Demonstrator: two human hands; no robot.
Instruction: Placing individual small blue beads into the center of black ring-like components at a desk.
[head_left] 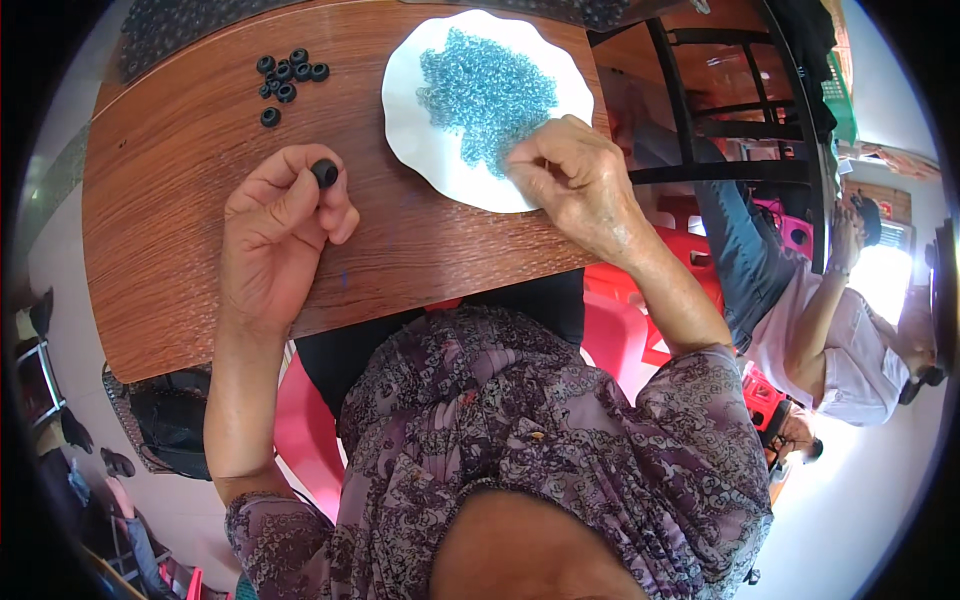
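My left hand (285, 215) is raised over the wooden table, palm turned up. Between its thumb and fingers it pinches a small round black rubber-like piece (325, 173). On the right, my right hand (575, 180) reaches over the near right rim of a white scalloped plate (407, 125). Its fingertips are pressed together at the edge of a heap of tiny translucent bluish pieces (485, 90). Whatever those fingers grip is hidden. Several more black pieces (285, 92), each with a hole or hollow, lie loosely grouped beyond my left hand.
The table (170, 210) has a wood-grain top, and its near edge runs just in front of my body. A dark metal frame (690, 100) stands to the right. Farther right sits another person (830, 330) in a pale shirt, with red and pink plastic stools around.
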